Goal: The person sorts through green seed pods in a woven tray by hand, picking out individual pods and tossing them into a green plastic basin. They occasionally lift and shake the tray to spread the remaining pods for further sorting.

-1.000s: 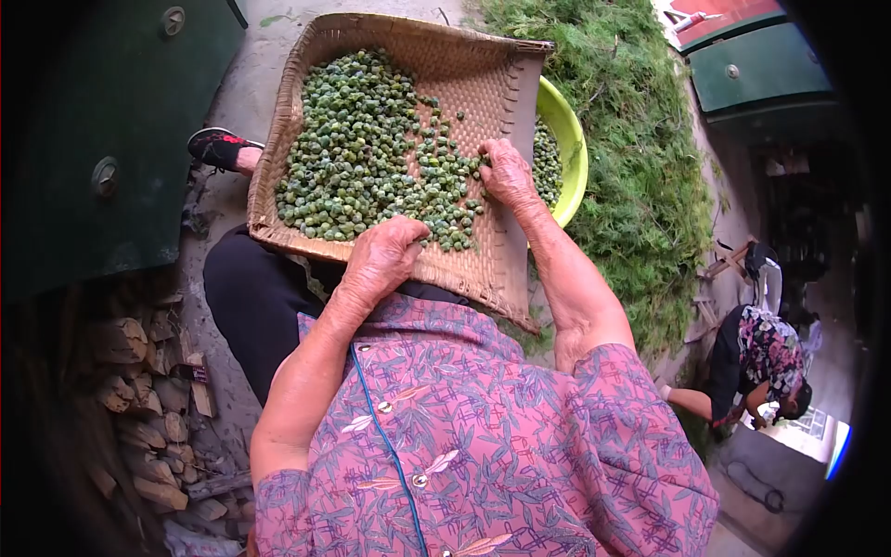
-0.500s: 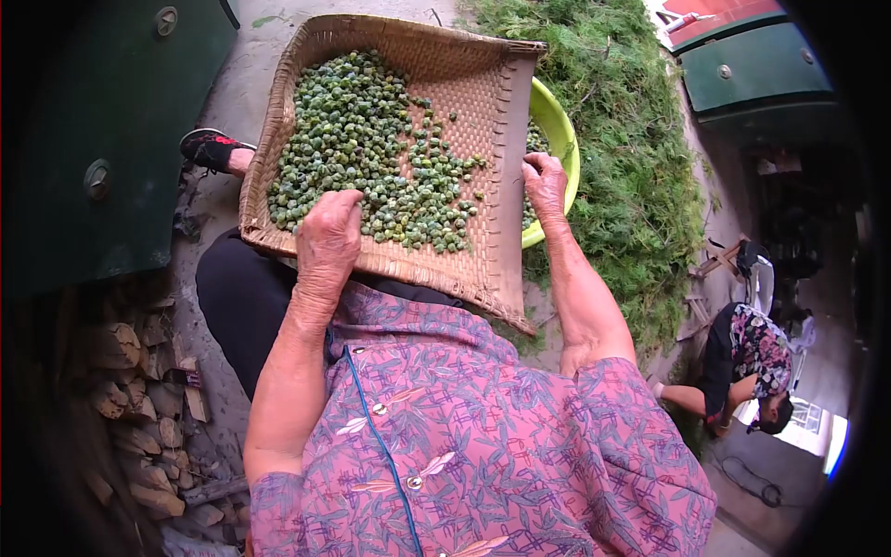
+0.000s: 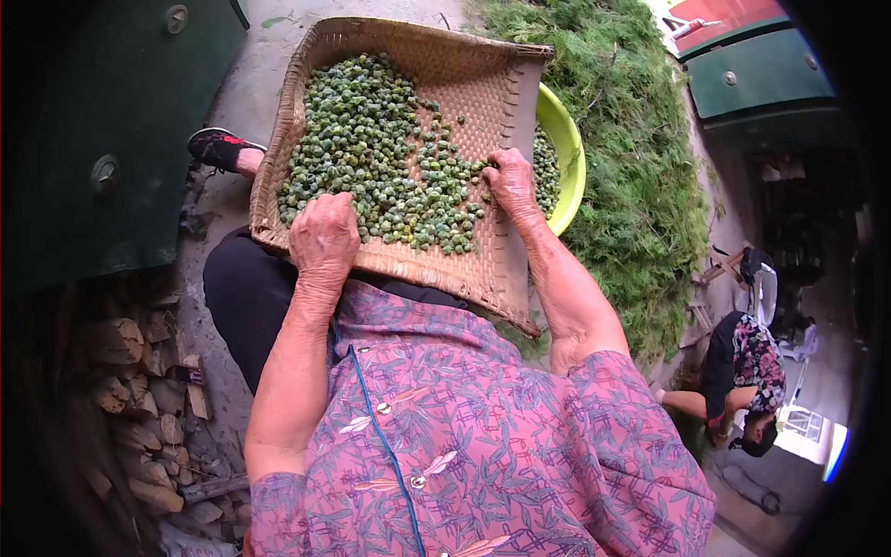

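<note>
While the woven tray (image 3: 464,65) is propped on the lap and tilted toward the right, a sorting and sweeping step appears to be in hand: small green pods (image 3: 371,148) are heaped in the upper left of the tray and thinned out toward its open edge, beyond which a yellow-green basin (image 3: 568,139) is set on the ground, already partly filled with the same pods. A broad mat of feathery green cuttings (image 3: 631,139) is spread on the concrete beside the basin.

The tray is made of flat basketry strips, tan and stiff, with raised walls on three sides and one flat lip. The pods are round, knobbly and matte; the basin is smooth plastic with a thin rim.

The left hand (image 3: 323,237) is laid on the near wall of the tray, fingers curled over the rim and onto the pods, so the tray seems to be steadied by it. The right hand (image 3: 510,181) is held flat and loosely spread at the lip, fingertips among the loose pods; nothing is pinched. A gentle raking stroke toward the lip would be called for next, with the tilt kept shallow so the heap is not spilled past the basin.
</note>
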`<action>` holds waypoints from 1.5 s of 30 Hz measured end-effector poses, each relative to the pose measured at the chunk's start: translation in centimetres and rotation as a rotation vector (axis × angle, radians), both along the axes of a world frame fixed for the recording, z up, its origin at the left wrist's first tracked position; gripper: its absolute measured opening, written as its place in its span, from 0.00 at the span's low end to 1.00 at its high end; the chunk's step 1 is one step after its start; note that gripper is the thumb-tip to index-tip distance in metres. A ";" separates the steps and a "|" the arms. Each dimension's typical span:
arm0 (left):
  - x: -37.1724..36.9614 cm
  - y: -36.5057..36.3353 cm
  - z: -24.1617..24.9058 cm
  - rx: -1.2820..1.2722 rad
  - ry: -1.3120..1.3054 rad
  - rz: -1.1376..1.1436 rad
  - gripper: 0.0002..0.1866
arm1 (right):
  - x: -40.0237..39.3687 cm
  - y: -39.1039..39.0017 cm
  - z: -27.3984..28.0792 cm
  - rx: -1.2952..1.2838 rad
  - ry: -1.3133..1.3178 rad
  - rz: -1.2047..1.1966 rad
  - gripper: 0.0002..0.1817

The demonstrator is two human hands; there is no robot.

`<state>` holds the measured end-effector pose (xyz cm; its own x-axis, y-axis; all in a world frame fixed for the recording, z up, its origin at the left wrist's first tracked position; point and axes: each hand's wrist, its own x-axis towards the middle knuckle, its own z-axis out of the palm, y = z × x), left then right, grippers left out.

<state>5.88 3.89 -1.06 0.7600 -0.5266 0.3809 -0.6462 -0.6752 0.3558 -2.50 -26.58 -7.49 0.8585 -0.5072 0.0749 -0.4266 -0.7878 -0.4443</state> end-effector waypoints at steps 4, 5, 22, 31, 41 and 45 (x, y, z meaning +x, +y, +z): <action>0.0 0.1 0.3 0.079 0.062 0.011 0.03 | -0.1 -0.7 -0.3 0.149 -0.064 -0.142 0.13; 0.0 0.1 0.3 0.113 0.112 0.015 0.06 | -0.2 -0.8 -0.3 0.147 -0.061 -0.141 0.13; 0.1 -0.1 -0.2 0.050 0.044 -0.018 0.03 | -2.2 -3.3 -0.1 -0.010 -0.163 -0.080 0.09; 0.0 0.1 0.3 0.118 0.131 -0.009 0.07 | 1.2 0.8 0.4 -0.060 -0.051 0.041 0.10; 0.1 0.0 0.0 0.048 0.042 -0.029 0.04 | -2.7 -4.3 0.6 -0.070 -0.216 -0.190 0.08; 0.1 0.0 -0.1 0.050 0.043 -0.033 0.04 | -5.0 -6.0 1.3 -0.165 -0.020 -0.355 0.13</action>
